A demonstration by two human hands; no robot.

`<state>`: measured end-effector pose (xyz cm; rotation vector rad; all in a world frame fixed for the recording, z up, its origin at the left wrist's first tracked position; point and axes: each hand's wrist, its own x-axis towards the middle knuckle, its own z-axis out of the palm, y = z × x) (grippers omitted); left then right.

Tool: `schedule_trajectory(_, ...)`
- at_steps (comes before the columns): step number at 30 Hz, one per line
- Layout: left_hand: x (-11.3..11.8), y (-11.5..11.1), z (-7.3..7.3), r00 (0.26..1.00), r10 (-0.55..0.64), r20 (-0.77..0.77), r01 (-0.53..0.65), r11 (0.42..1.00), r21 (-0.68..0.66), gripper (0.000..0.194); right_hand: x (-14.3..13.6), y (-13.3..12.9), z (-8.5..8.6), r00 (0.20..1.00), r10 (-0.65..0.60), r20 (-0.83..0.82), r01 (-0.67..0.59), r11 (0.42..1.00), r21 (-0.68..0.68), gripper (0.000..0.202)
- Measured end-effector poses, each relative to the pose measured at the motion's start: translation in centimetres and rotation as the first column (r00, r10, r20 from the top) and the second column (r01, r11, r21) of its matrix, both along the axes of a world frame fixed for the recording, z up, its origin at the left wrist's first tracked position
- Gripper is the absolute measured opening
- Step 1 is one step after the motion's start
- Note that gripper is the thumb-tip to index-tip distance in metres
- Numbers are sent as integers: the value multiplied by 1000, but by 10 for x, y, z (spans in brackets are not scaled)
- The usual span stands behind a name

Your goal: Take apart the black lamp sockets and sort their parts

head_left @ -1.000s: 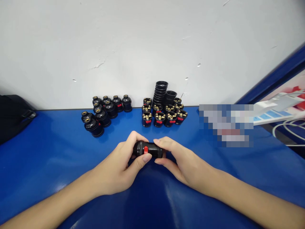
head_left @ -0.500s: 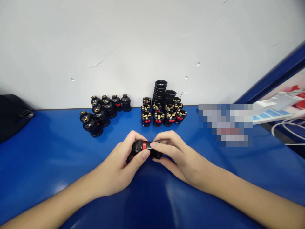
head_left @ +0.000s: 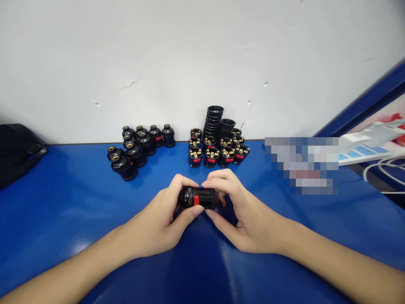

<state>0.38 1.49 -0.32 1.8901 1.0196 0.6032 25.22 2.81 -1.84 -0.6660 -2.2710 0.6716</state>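
Note:
A black lamp holder (head_left: pixel 204 195) with a red switch on its side lies sideways between my two hands, above the blue table. Its rounded left end is gripped by my left hand (head_left: pixel 172 213), with the thumb along the lower edge near the red switch. My right hand (head_left: pixel 238 207) curls round the ribbed ring at the other end, fingers over the top and thumb by the lower edge. Farther back stand several black lamp holder bodies (head_left: pixel 211 157) with brass contacts and red switches facing up.
Several closed black lamp holders (head_left: pixel 136 155) stand at the back left. A stack of black sleeves (head_left: pixel 212 122) and a shorter sleeve (head_left: pixel 227 128) rise behind the open bodies. A black bag (head_left: pixel 17 154) sits at the left, white cables (head_left: pixel 382 169) at the right. A white wall (head_left: pixel 158 76) bounds the back.
The lamp holder has turned about its length, so its red switch sits lower. My right fingers have shifted off its front face towards the ring, and the right thumb now shows below.

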Motion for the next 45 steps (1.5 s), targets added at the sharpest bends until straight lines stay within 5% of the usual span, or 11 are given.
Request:
schedule_trajectory(16, -2, 3, 0, 1000, 17, -20, -17, 1000, -5, 31, 0, 3, -2, 995, -67, 73, 68, 998, -7, 40)
schedule_trajectory(20, -3, 3, 0, 1000, 12, -25, -12, 1000, -11, 31, 1, 3, -2, 995, -83, 52, 83, 997, 8, 50)
schedule_trajectory(25, -4, 3, -1, 999, 9, -40, -9, 1000, -2, 32, 2, 3, 0, 993, -78, 85, 80, 996, -24, 35)
schedule_trajectory(45, -5, 4, -3, 1000, -13, -22, 13, 1000, -13, 30, 3, 3, 0, 995, -55, 81, 58, 998, -29, 42)
